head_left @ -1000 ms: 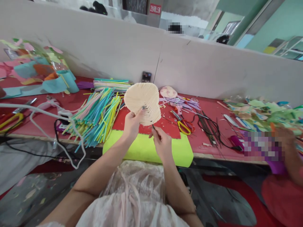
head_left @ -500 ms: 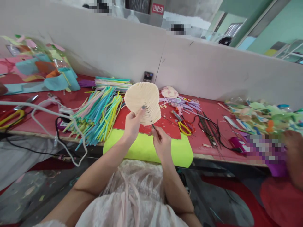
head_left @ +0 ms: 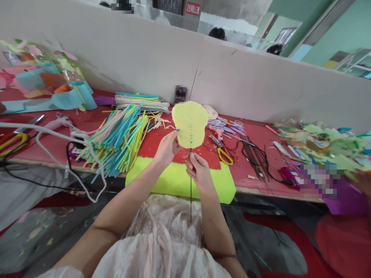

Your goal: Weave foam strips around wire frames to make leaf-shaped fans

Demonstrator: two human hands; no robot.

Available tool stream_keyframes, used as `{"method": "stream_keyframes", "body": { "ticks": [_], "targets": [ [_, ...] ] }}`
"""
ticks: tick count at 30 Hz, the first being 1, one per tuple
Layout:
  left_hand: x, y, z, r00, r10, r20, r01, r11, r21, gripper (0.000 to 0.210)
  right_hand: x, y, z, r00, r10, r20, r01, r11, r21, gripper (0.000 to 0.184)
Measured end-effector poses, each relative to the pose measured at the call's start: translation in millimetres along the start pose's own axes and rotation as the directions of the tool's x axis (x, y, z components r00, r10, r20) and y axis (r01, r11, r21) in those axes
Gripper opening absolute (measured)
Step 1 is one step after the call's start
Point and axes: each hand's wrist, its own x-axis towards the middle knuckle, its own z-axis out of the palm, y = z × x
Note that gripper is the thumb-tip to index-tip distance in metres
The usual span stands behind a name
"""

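A pale yellow leaf-shaped piece (head_left: 189,121), made of fuzzy pipe cleaners laid in slanting rows, stands upright in front of me with its ribbed face showing. From its lower end a thin dark wire stem (head_left: 191,200) runs down past the table edge. My left hand (head_left: 167,148) is closed at the leaf's lower left edge; some of its fingers are hidden behind the leaf. Just below the leaf, my right hand (head_left: 199,170) pinches the stem between thumb and fingers. A red board (head_left: 150,144) and a bright yellow-green sheet (head_left: 171,183) lie under my hands.
Left of me lies a big heap of coloured pipe cleaners (head_left: 116,139), with a glue gun (head_left: 59,122) and yellow-handled scissors (head_left: 16,141) beyond. To the right are pliers-like scissors (head_left: 224,154), dark wires (head_left: 255,158) and a black cord. A co-worker's red clothing (head_left: 342,243) shows at far right.
The leaf has turned from its cream side to a yellow ribbed side and shifted slightly right. The long stem now hangs in view. My left hand has moved from its face to its edge.
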Motion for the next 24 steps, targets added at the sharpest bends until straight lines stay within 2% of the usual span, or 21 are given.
{"method": "stream_keyframes", "body": {
  "ticks": [4, 6, 9, 12, 16, 20, 24],
  "targets": [
    [4.0, 0.9, -4.6, 0.999, 0.028, -0.033, -0.027, 0.999, 0.035, 0.036, 1.9, 4.7, 1.2, 0.997, -0.051, -0.053, 0.046, 0.994, -0.094, 0.023],
    [5.4, -3.6, -7.2, 0.993, 0.069, -0.093, -0.058, 0.991, 0.119, 0.038, 3.5, 6.2, 1.5, 0.998, -0.062, -0.025, 0.056, 0.982, -0.181, 0.026],
    [7.9, -10.4, -12.2, 0.959, 0.189, -0.214, -0.142, 0.966, 0.217, 0.039, 6.2, 10.0, -1.4, 0.997, -0.071, 0.016, 0.072, 0.935, -0.348, 0.030],
    [12.7, -8.4, -20.1, 0.915, 0.272, -0.298, -0.234, 0.959, 0.157, 0.040, 4.9, 16.3, -9.6, 0.994, -0.105, 0.006, 0.094, 0.857, -0.506, 0.032],
    [19.5, 5.2, -33.4, 0.866, 0.332, -0.374, -0.325, 0.942, 0.084, 0.041, -6.4, 20.9, -24.3, 0.977, -0.210, -0.021, 0.142, 0.725, -0.674, 0.027],
    [22.8, 12.1, -41.8, 0.851, 0.334, -0.405, -0.343, 0.938, 0.051, 0.038, -19.8, 16.7, -35.6, 0.960, -0.280, -0.009, 0.173, 0.618, -0.767, 0.021],
    [26.2, 8.6, -44.8, 0.846, 0.312, -0.432, -0.333, 0.943, 0.028, 0.036, -26.2, 15.1, -43.2, 0.964, -0.267, -0.012, 0.155, 0.593, -0.790, 0.019]
  ]
}}
